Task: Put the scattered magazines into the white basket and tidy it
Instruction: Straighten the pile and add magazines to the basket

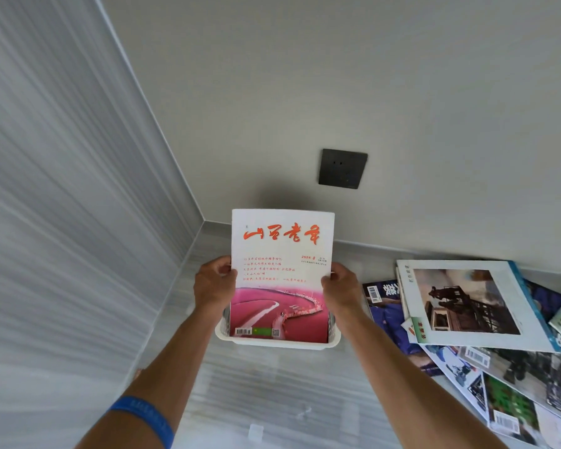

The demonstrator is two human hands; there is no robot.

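Item, far left: a ribbed pale wall panel (pixel 62 189) meeting a plain grey wall at a corner; one dark wall plate (pixel 343 168) on the grey wall, above the work.

Item, left forearm: one blue wristband (pixel 143 416).

Item, left hand (pixel 215 283): fingers closed on the left edge of the magazine, thumb on the cover.

Item, centre: one red-and-white magazine (pixel 280 277), held upright, cover toward the holder, red calligraphy title above, pink landscape photo below. Its lower edge is down inside the white basket (pixel 277 344); whether it touches the bottom cannot be told.

Item, white basket: one, on the floor (pixel 256 384) near the corner, its near rim visible below the magazine. No other contents are visible; the cover hides the inside.

Item, right hand (pixel 339 288): fingers closed on the right edge of the same magazine, level with the left hand.

Item, right: loose magazines (pixel 467 303) overlapping on the floor, near the basket but apart from it. About seven can be counted; the overlap and the frame edge make the figure uncertain. The top one shows a framed sepia picture.

Handling note, as judgement: the step is seating this magazine in the basket. Lower it straight, both edges level, until it rests on the bottom. Lean it against one wall so later issues stand in file. Release both sides together, lest it flop forward.
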